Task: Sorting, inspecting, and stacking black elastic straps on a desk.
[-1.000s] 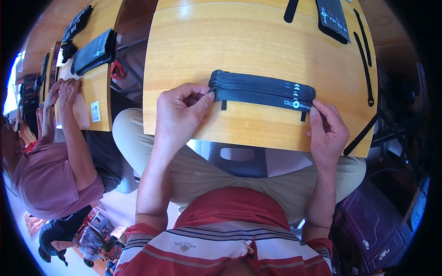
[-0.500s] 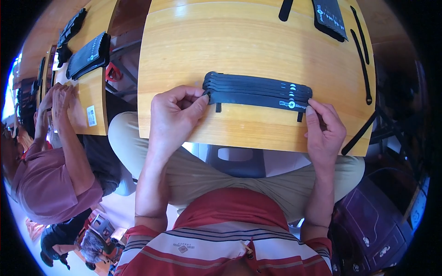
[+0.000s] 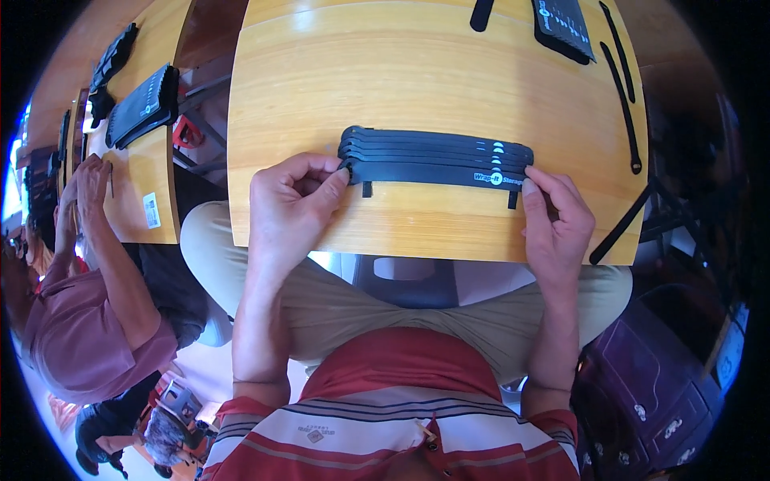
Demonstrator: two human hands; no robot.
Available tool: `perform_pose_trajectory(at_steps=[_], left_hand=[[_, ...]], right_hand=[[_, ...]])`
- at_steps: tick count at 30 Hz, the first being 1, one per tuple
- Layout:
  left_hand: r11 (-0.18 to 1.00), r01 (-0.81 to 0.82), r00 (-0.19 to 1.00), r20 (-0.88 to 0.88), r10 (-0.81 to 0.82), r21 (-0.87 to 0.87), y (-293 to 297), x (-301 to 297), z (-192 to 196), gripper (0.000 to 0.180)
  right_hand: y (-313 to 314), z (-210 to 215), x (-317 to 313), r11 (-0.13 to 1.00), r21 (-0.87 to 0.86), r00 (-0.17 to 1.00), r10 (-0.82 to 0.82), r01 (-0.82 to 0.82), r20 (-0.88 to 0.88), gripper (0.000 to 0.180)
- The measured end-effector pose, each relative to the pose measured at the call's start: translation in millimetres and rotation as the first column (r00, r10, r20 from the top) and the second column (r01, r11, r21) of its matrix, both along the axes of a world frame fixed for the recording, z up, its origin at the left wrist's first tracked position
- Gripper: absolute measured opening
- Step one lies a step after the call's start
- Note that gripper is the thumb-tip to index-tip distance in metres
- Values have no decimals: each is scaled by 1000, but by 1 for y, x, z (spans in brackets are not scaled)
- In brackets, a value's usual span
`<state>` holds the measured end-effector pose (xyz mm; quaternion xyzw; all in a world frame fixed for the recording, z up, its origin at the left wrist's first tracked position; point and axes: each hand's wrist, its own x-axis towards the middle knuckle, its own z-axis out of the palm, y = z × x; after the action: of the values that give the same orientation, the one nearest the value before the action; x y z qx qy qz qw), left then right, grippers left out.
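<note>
Several black straps (image 3: pixel 433 143) lie overlapped like a fan on the wooden table in front of me, white print near their right ends. My left hand (image 3: pixel 290 199) pinches the left end of the nearest black strap (image 3: pixel 421 173) between thumb and forefinger. At its right end, my right hand (image 3: pixel 559 215) has thumb and forefinger closed on the same strap. Two short black tabs, a left tab (image 3: pixel 367 189) and a right tab (image 3: pixel 512 200), stick out below its near edge.
A stack of black straps (image 3: pixel 561 32) lies at the table's far right, a single strap (image 3: pixel 481 14) beside it. Loose straps (image 3: pixel 624 104) run along the right edge; another strap (image 3: pixel 622 224) overhangs the near right corner. Leftward, a co-worker (image 3: pixel 100 321) sits at another table with a strap stack (image 3: pixel 144 107).
The whole view has shifted slightly, so the table appears a little further left. My hands keep their hold on the strap ends. The co-worker's hands have moved a little.
</note>
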<state>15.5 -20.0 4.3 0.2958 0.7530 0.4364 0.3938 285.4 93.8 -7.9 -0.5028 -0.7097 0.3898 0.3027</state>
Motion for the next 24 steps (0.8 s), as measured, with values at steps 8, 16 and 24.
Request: perform_pose_trajectory(at_steps=[8,16,24], left_hand=[[1000,-2,1000,-14,2,-10,-1,0,-1,9],[1000,0,1000,-5,0,16,0,0,-1,9],[999,-28,999,-24,28,-16,1,3,2,10]], right_hand=[[1,-1,-1,1000,29,1000,6,-7,1,14],[3,-1,0,998,59,1000,18,-18,-3,14],[4,-5,-3,995,96,1000,-12,11,1,12]])
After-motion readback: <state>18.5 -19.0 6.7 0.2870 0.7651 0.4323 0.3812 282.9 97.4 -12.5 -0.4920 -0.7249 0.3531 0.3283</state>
